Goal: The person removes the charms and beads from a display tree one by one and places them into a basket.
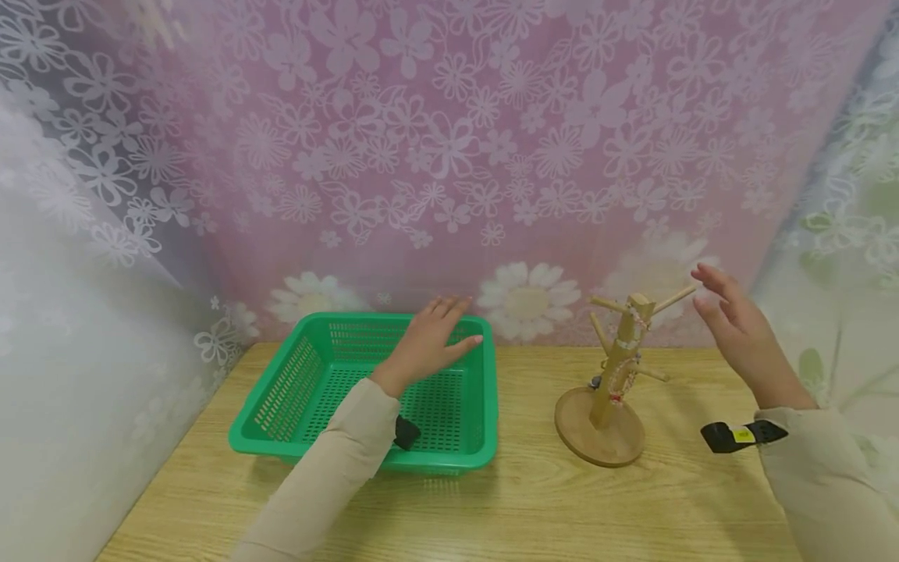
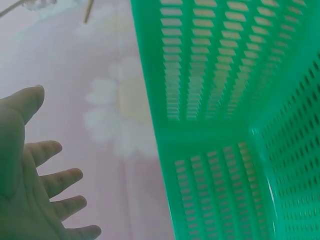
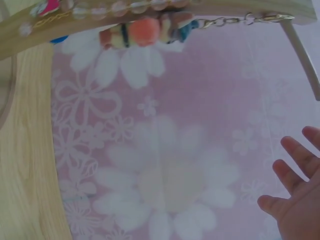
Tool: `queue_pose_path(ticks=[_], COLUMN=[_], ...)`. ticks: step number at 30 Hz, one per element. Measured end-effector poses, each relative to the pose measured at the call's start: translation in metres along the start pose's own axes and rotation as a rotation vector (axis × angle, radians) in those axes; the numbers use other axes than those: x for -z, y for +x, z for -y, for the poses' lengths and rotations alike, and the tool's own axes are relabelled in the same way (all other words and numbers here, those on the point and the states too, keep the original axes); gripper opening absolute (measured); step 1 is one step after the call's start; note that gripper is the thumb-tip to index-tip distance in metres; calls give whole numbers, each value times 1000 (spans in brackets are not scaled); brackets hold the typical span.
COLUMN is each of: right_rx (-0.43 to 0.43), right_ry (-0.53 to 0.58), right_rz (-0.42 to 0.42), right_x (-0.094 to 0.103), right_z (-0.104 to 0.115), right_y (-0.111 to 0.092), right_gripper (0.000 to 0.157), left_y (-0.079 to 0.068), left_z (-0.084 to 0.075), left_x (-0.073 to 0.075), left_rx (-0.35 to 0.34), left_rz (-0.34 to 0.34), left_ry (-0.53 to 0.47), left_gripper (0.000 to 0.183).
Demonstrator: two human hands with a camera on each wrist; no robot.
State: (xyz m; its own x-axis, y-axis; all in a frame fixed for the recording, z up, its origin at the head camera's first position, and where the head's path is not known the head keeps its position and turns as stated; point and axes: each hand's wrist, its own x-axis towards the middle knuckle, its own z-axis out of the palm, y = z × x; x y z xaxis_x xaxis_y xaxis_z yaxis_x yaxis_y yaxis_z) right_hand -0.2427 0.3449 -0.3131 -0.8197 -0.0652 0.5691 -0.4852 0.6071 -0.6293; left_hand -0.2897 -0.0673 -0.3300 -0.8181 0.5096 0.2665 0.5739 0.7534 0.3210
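Observation:
My left hand [image 1: 424, 343] hovers above the green plastic basket [image 1: 489, 390], its fingers straight and the thumb spread, holding nothing. In the left wrist view the palm and spread fingers appear beside the basket's perforated wall [image 2: 200, 65]. My right hand [image 1: 740, 336] is raised beside a wooden jewelry stand [image 1: 602, 410], close to the tip of its upper right peg [image 1: 676, 298]. Nothing is in its loosely bent fingers. Beaded bracelets [image 1: 621, 381] hang on the stand. Up close in the right wrist view, a beaded strand with a metal chain [image 3: 145, 32] hangs from a peg.
The basket and the stand's round base [image 1: 611, 451] rest on a wood-grain table [image 1: 520, 507]. A pink floral curtain [image 1: 421, 156] hangs directly behind. Pale cloths stand at the left and right sides. Black straps, one visible near the right wrist [image 1: 733, 435], are on both sleeves.

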Motion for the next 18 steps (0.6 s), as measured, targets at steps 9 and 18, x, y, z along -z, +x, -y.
queue_pose_path(ticks=[9, 18], right_rx=[-48, -99], right_ry=[60, 99], right_rz=[-1, 28], right_x=[-1, -6], right_z=[3, 7], right_y=[5, 4], right_gripper=[43, 40], left_y=[2, 5], left_z=[-27, -59], left_x=[-4, 1], left_rx=[-26, -83], left_rz=[14, 19], left_ry=[-72, -133], left_gripper=[67, 67])
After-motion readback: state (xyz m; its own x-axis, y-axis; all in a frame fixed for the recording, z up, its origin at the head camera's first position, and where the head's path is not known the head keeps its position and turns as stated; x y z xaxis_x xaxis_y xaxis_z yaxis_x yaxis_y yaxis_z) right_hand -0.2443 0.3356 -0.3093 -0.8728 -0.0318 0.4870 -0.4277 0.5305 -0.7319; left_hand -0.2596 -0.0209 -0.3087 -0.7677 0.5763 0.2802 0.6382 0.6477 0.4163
